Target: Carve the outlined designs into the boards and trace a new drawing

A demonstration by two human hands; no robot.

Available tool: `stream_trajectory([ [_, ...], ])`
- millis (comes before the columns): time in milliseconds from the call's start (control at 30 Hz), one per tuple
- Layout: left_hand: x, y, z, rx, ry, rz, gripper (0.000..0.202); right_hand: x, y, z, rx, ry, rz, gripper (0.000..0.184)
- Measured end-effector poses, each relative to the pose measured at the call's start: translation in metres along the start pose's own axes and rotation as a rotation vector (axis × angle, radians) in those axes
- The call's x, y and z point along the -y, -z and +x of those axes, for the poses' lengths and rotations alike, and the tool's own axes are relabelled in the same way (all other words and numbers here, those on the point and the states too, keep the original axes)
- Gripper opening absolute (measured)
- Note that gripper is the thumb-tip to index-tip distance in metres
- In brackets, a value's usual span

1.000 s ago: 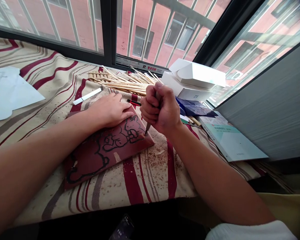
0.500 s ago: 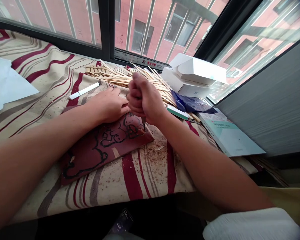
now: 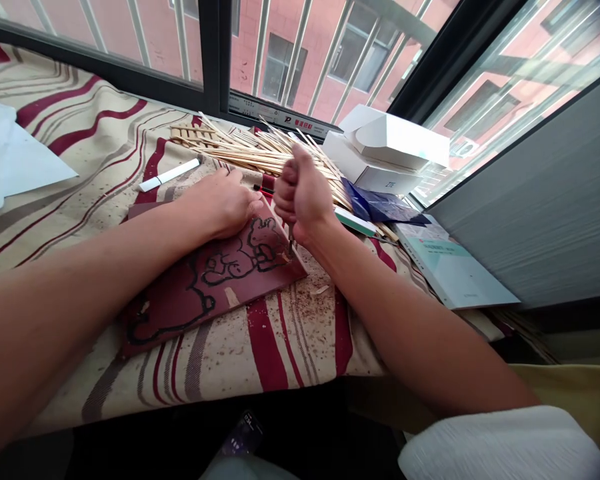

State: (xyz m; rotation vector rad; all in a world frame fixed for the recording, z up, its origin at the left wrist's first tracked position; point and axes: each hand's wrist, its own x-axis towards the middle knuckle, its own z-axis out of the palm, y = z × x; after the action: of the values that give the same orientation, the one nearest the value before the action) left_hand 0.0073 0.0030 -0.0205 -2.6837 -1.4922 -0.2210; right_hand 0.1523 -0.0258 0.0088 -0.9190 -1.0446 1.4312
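Observation:
A reddish-brown wooden board [image 3: 173, 273] lies at a slant on the striped cloth, with black outline figures drawn across it. My left hand [image 3: 227, 203] is on its far edge, fingers bent and gripping there, thumb by the far corner. In a fist, thumb up, my right hand [image 3: 305, 193] holds a carving tool [image 3: 291, 244] upright. Most of the tool is hidden in the fist; its thin metal tip meets the board near the right edge. Pale bare wood shows by the tip, and another pale patch [image 3: 231, 296] marks the near edge.
Crumbs and shavings [image 3: 310, 303] litter the striped cloth [image 3: 265, 340]. Behind my hands lie thin wooden sticks [image 3: 240, 157], a white marker [image 3: 170, 175] and a white box [image 3: 390, 147]. A book [image 3: 460, 267] lies right, paper [image 3: 35, 163] left. Below the table edge is a phone [image 3: 245, 430].
My right fist has shifted slightly right, away from my left hand, uncovering the board's far corner and a red-and-black pen-like thing. The tool tip remains near the board's right edge.

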Motion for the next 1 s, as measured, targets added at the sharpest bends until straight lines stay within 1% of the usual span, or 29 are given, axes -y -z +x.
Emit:
stream_trajectory([
  [67,-0.002,0.003,0.001,0.028,0.027,0.059,0.059,-0.003,0.009,0.001,-0.172,0.055,0.104,0.055],
  [100,-0.003,0.004,0.001,0.03,0.04,0.076,0.06,-0.004,0.012,0.0,-0.219,0.077,0.14,0.054],
  [133,-0.004,0.005,0.002,0.026,0.051,0.082,0.059,-0.005,0.014,-0.001,-0.239,0.096,0.165,0.053],
  [200,-0.007,0.008,0.002,0.037,0.059,0.102,0.06,-0.007,0.017,-0.003,-0.237,0.112,0.21,0.051],
  [333,-0.012,0.016,0.0,0.086,0.049,0.173,0.065,-0.006,0.017,-0.004,-0.286,0.077,0.314,0.049],
  [500,-0.01,0.018,0.0,0.102,0.04,0.204,0.065,-0.005,0.014,-0.005,-0.423,0.068,0.303,0.048],
  [567,-0.009,0.016,0.001,0.092,0.036,0.214,0.065,-0.004,0.012,-0.006,-0.454,0.064,0.297,0.048],
  [733,-0.009,0.016,0.001,0.049,0.051,0.206,0.068,0.001,0.01,-0.003,-0.444,0.053,0.345,0.048],
  [800,-0.01,0.016,0.0,0.046,0.074,0.196,0.07,0.006,0.011,-0.002,-0.419,0.095,0.337,0.048],
  [867,-0.009,0.016,0.0,0.04,0.085,0.183,0.071,0.011,0.015,-0.003,-0.34,0.167,0.276,0.049],
  [933,-0.006,0.014,0.001,0.037,0.067,0.172,0.07,0.015,0.02,-0.005,-0.215,0.225,0.196,0.052],
  [1000,-0.002,0.012,0.001,0.044,0.032,0.164,0.068,0.016,0.024,-0.009,-0.069,0.242,0.142,0.053],
])
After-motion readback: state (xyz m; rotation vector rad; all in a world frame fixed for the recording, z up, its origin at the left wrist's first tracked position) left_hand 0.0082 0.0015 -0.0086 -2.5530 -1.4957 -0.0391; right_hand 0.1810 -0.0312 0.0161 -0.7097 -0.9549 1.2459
